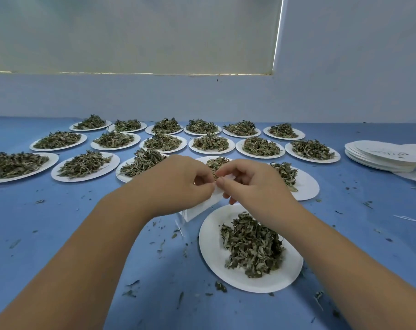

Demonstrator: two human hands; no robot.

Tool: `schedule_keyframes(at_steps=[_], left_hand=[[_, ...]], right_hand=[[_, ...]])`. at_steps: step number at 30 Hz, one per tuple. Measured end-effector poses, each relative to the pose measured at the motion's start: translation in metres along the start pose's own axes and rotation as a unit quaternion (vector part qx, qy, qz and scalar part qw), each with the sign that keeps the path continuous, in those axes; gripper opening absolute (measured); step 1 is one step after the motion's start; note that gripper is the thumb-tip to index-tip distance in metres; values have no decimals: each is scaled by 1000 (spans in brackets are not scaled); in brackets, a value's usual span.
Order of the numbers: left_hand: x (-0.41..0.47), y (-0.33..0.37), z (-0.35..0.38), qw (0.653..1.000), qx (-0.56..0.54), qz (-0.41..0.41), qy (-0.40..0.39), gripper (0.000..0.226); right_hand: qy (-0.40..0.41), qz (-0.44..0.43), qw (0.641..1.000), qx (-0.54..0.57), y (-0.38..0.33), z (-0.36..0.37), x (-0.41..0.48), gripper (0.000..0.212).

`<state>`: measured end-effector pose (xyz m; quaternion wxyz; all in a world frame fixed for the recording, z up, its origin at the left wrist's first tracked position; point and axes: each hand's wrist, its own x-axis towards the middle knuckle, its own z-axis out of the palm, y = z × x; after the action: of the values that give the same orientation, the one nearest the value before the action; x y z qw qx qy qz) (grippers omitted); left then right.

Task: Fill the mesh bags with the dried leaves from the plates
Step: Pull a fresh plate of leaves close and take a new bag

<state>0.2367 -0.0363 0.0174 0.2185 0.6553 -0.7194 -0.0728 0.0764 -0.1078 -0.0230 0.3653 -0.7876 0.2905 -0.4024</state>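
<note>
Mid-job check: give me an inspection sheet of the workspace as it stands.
Surface: blue table, strewn with leaf crumbs.
Job's things: mesh bag held at near plate far rim, dried leaves piled on it; rows of filled plates behind.
Clutter: stack of empty plates far right; loose white thread near right edge.
Grips: left hand and right hand both pinch the bag's top edge.
Cables: nothing seen.
Surroundings: pale wall, covered window.

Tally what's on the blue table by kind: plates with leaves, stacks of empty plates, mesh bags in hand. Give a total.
Plates holding dried leaves: 18
Stacks of empty plates: 1
Mesh bag, pinched by left hand and right hand: 1
Total: 20
</note>
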Motion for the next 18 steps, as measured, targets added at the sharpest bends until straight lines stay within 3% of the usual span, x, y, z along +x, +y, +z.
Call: schedule_keyframes(at_steps=[7, 18], left_hand=[[-7, -5, 21, 993, -76, -10, 91, 11], [-8, 0, 23, 969, -201, -66, 125, 11]], right_hand=[[1, 28, 1000, 0, -6, 6, -2, 10], [-8, 82, 996, 29, -9, 4, -7, 25]])
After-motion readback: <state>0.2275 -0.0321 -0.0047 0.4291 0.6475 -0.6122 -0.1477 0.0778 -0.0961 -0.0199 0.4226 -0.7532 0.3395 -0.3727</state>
